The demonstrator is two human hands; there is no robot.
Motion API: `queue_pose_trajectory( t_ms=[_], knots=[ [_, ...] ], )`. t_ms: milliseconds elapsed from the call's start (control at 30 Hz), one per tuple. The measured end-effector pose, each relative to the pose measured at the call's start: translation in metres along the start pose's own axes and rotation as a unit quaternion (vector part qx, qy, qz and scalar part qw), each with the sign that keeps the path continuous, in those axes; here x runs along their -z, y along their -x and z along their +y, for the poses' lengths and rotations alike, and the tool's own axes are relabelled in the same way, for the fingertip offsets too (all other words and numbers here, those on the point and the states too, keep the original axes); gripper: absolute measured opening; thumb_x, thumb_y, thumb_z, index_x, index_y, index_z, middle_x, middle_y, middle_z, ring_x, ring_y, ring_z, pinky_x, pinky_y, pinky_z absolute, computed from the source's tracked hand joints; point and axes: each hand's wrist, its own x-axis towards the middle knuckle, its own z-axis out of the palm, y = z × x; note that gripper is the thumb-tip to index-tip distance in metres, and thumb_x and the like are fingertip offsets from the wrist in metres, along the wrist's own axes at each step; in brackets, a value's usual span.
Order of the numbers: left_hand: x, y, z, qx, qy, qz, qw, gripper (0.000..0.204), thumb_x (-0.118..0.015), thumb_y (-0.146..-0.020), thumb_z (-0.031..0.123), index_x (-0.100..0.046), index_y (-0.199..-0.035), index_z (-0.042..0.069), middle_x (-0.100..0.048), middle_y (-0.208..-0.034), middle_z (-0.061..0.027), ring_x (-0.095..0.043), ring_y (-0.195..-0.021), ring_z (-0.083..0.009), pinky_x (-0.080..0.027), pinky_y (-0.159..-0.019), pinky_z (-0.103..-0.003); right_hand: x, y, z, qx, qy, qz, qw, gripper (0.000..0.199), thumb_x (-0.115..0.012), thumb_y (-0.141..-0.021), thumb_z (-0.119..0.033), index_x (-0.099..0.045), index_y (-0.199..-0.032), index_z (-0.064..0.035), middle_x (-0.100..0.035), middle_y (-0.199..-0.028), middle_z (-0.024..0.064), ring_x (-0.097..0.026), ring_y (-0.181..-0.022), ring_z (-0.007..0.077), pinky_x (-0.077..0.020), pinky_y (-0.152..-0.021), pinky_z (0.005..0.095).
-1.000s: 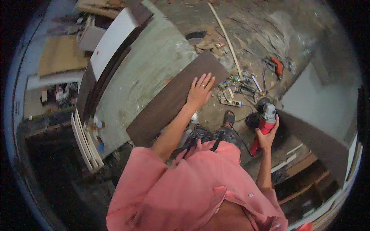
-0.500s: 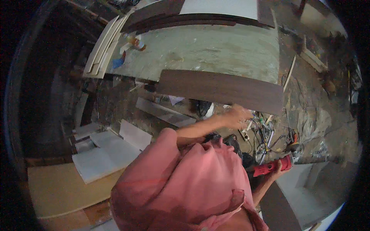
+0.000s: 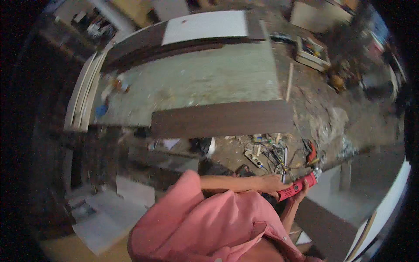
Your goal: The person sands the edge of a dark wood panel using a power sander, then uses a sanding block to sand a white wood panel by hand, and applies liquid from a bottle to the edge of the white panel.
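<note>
A red angle grinder (image 3: pixel 298 186) lies in my right hand (image 3: pixel 299 196), whose fingers wrap its body from beneath. Its metal head points right, away from me; I cannot make out its disc. My left hand (image 3: pixel 271 183) reaches across my front to the grinder's rear end, with its fingers curled against it and partly hidden. Beyond both hands, a long dark brown board (image 3: pixel 218 119) lies along the near edge of a worn greenish table (image 3: pixel 192 83).
Tangled cables and a power strip (image 3: pixel 252 157) lie on the littered floor past my hands. An orange-handled tool (image 3: pixel 310 152) is near the grinder's head. White panels (image 3: pixel 109 218) stand at left, a grey-white cabinet carcass (image 3: pixel 345 183) at right, a tool-filled box (image 3: pixel 312 54) far right.
My left hand has come back from near the brown board to the grinder's rear end. The right hand keeps hold of the grinder. The whole view has shifted and turned.
</note>
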Motion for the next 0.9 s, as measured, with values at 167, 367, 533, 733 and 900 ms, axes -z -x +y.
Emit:
queue_pose_trajectory(
  t_ms=[167, 367, 533, 733, 900],
  knots=[
    [0.022, 0.025, -0.010, -0.027, 0.134, -0.029, 0.990, 0.087, -0.070, -0.086, 0.040, -0.030, -0.155, 0.005, -0.068, -0.106, -0.0276, -0.065, -0.095, -0.0422, -0.050, -0.088, -0.047, -0.029, 0.018, 0.013, -0.003, -0.006, 0.122, 0.992, 0.049, -0.071, -0.081, -0.015, -0.047, -0.124, -0.0117, -0.059, -0.091, 0.0063, -0.062, -0.071, 0.0194, -0.0546, -0.059, 0.0329],
    [0.012, 0.051, -0.023, 0.112, 0.647, -0.125, 0.744, 0.082, -0.073, -0.092, 0.029, -0.028, -0.154, 0.000, -0.065, -0.115, -0.0106, -0.064, -0.100, -0.0196, -0.050, -0.089, -0.033, -0.061, 0.054, 0.027, 0.073, -0.074, 0.112, 0.988, 0.072, -0.071, -0.080, -0.014, -0.033, -0.141, -0.0187, -0.058, -0.103, 0.0111, -0.063, -0.075, 0.0220, -0.0568, -0.057, 0.0377],
    [0.024, 0.072, -0.006, 0.231, 0.674, -0.235, 0.661, 0.046, -0.075, -0.090, 0.027, -0.054, -0.120, 0.000, -0.065, -0.099, -0.0055, -0.064, -0.090, -0.0136, -0.053, -0.079, -0.030, -0.078, 0.104, 0.047, 0.086, -0.123, 0.090, 0.985, 0.070, -0.071, -0.081, -0.015, -0.033, -0.140, -0.0173, -0.059, -0.102, 0.0104, -0.067, -0.083, 0.0229, -0.0598, -0.065, 0.0377],
    [0.023, 0.099, 0.008, 0.142, 0.500, -0.171, 0.837, 0.051, -0.080, -0.080, 0.024, -0.055, -0.115, -0.002, -0.067, -0.091, -0.0099, -0.067, -0.080, -0.0181, -0.055, -0.073, -0.033, -0.096, 0.151, 0.048, 0.050, -0.017, 0.145, 0.988, 0.056, -0.080, -0.081, -0.029, -0.053, -0.123, -0.0062, -0.063, -0.104, 0.0060, -0.067, -0.092, 0.0181, -0.0546, -0.078, 0.0332],
    [0.020, 0.101, 0.012, 0.108, 0.334, -0.091, 0.932, 0.065, -0.084, -0.074, 0.027, -0.052, -0.122, -0.002, -0.068, -0.099, -0.0167, -0.069, -0.090, -0.0270, -0.056, -0.081, -0.040, -0.106, 0.166, 0.062, 0.097, 0.149, 0.249, 0.952, 0.059, -0.084, -0.078, -0.032, -0.054, -0.122, -0.0065, -0.065, -0.103, 0.0051, -0.063, -0.093, 0.0157, -0.0522, -0.082, 0.0336]
  ],
)
